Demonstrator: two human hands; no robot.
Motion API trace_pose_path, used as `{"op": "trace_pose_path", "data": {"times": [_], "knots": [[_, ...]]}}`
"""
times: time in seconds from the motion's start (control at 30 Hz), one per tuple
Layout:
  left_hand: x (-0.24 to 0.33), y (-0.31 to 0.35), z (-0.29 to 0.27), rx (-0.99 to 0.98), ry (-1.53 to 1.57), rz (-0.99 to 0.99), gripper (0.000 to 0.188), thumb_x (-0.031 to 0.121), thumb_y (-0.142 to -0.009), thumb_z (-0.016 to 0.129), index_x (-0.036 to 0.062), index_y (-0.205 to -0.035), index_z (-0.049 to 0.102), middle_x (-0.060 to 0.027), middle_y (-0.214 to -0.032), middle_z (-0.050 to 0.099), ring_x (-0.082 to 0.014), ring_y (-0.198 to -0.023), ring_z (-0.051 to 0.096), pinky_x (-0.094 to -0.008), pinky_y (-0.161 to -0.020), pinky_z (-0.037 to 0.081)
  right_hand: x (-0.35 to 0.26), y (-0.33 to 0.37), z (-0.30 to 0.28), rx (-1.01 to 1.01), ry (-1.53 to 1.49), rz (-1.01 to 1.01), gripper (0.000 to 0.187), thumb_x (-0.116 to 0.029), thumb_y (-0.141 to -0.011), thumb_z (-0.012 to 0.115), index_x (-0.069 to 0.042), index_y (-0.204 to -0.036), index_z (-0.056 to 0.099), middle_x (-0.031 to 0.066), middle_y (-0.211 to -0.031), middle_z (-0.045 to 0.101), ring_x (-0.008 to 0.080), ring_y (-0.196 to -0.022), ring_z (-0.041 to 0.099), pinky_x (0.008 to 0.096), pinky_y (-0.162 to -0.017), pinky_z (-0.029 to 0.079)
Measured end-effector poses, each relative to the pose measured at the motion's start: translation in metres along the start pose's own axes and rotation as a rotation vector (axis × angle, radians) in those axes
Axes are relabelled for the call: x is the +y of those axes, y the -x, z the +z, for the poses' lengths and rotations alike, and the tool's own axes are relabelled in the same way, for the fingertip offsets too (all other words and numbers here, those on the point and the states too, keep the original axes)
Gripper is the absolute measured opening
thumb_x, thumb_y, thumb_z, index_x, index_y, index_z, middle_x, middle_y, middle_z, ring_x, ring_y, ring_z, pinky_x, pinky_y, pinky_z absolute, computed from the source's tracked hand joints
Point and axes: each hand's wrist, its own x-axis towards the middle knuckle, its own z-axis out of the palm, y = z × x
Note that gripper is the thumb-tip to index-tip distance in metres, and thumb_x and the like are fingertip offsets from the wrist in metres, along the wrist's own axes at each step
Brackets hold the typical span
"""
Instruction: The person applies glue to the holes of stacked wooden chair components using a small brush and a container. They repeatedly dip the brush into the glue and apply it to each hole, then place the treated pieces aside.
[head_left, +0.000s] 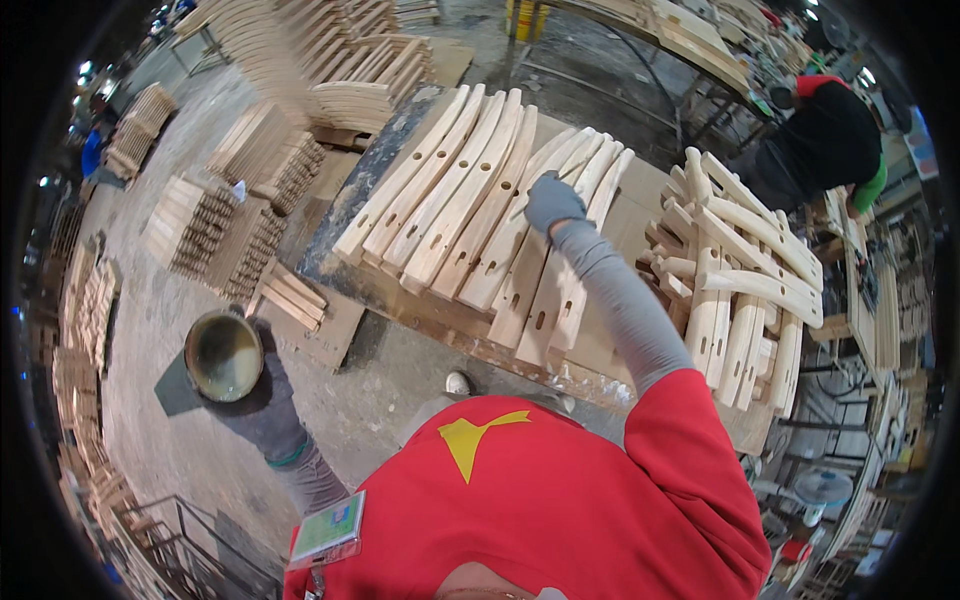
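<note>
My left hand [268, 412], in a grey glove, holds a round brown bowl [224, 317] of pale, cloudy liquid out to the left of the table. A flat dark green piece [176, 390] shows beside the bowl; whether the hand holds it too is hidden. My right hand [553, 203], also gloved in grey, is closed over a row of curved pale wooden pieces [452, 180]. What its curled fingers grip, if anything, cannot be made out. Several pieces have round holes and slots and lie side by side across the worktable [345, 205].
A loose pile of similar wooden pieces [750, 262] covers the table's right end. Stacked slats [190, 225] and a board [345, 325] lie on the floor at left. Another person [820, 135] works at the far right. A fan [822, 487] stands at lower right.
</note>
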Motion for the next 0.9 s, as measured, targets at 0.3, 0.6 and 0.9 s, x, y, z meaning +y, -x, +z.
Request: {"op": "trace_pose_path", "data": {"times": [0.3, 0.6, 0.9], "knots": [[-0.051, -0.009, 0.026, -0.036, -0.130, 0.011, 0.053, 0.002, -0.075, 0.074, -0.0036, -0.121, 0.048, -0.0127, -0.117, 0.057, -0.0198, -0.104, 0.057, -0.0315, -0.091, 0.047, -0.022, 0.017, 0.059, 0.305, 0.022, 0.205, 0.051, -0.016, -0.093, 0.038, 0.007, -0.137, 0.032, 0.0357, -0.117, 0.048, 0.0424, -0.104, 0.053, 0.0470, -0.084, 0.048], [-0.075, -0.012, 0.054, -0.076, 0.085, -0.105, 0.070, 0.003, -0.072, 0.077, -0.0033, -0.129, 0.037, -0.0137, -0.126, 0.050, -0.0216, -0.111, 0.053, -0.0328, -0.097, 0.044, -0.031, 0.042, 0.056, 0.172, 0.186, 0.169, 0.072, -0.010, -0.077, 0.054, 0.017, -0.136, 0.022, 0.0392, -0.119, 0.046, 0.0409, -0.105, 0.054, 0.0402, -0.084, 0.049], [-0.080, -0.020, 0.055, -0.116, 0.004, -0.022, 0.074, 0.004, -0.071, 0.078, -0.0035, -0.131, 0.036, -0.0139, -0.127, 0.049, -0.0215, -0.115, 0.050, -0.0334, -0.099, 0.042, -0.035, 0.033, 0.048, 0.201, -0.158, 0.272, 0.072, -0.019, -0.077, 0.062, 0.003, -0.137, 0.028, 0.0288, -0.121, 0.049, 0.0386, -0.101, 0.054, 0.0436, -0.086, 0.047]]}}
